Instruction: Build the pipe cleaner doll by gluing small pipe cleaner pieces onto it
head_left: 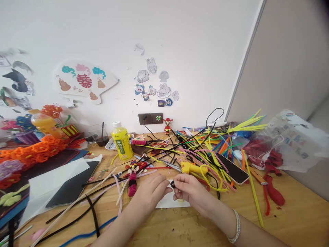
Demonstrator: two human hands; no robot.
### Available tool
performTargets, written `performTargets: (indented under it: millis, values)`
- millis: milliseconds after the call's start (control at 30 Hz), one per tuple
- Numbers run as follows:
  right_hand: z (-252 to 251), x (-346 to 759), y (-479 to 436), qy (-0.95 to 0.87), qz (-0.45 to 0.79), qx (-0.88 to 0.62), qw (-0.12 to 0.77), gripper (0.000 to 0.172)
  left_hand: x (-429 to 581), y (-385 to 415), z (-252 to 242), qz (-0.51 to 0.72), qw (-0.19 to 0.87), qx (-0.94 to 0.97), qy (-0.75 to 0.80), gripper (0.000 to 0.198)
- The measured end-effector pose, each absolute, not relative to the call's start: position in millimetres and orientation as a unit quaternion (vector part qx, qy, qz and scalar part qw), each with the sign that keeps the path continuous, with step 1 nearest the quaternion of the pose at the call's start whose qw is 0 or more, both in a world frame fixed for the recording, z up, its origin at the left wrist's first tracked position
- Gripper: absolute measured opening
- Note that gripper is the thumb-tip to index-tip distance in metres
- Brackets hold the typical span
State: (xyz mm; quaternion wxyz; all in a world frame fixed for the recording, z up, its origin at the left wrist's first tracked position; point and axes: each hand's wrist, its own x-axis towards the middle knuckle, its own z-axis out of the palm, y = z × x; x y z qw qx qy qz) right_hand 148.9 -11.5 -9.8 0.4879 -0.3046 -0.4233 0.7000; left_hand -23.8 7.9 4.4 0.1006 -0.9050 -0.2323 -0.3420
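Over a white sheet of paper [164, 202], my right hand [191, 190] pinches a small black piece [172, 184], possibly a bit of black pipe cleaner. My left hand [151, 190] meets it from the other side, thumb and forefinger closed at the piece's left edge. Most of the piece is hidden by fingertips. Left of my left hand lies a small pipe-cleaner doll [132, 180] with a magenta body. Just beyond my right hand is a yellow hot glue gun [192, 168], beside scissors [171, 165].
Pipe cleaners [205, 144] in many colours heap up behind the hands. A phone [232, 168] and red balloons [275, 192] lie right. A yellow drink bottle [122, 140] stands back left, near a black tablet-like panel [72, 188]. A red figure [168, 126] stands by the wall.
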Motion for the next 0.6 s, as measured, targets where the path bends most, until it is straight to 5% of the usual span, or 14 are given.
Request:
performTargets:
  millis: [367, 600]
  values:
    - [-1, 166, -1, -0.518, 0.534, -0.441, 0.501, 0.023, -29, 38, -26, -0.183, 0.042, -0.897, -0.4, 0.015]
    - [-3, 164, -3, -0.667, 0.311, -0.468, 0.489, 0.002, -15, 25, -23, -0.29, 0.011, -0.879, -0.379, 0.016]
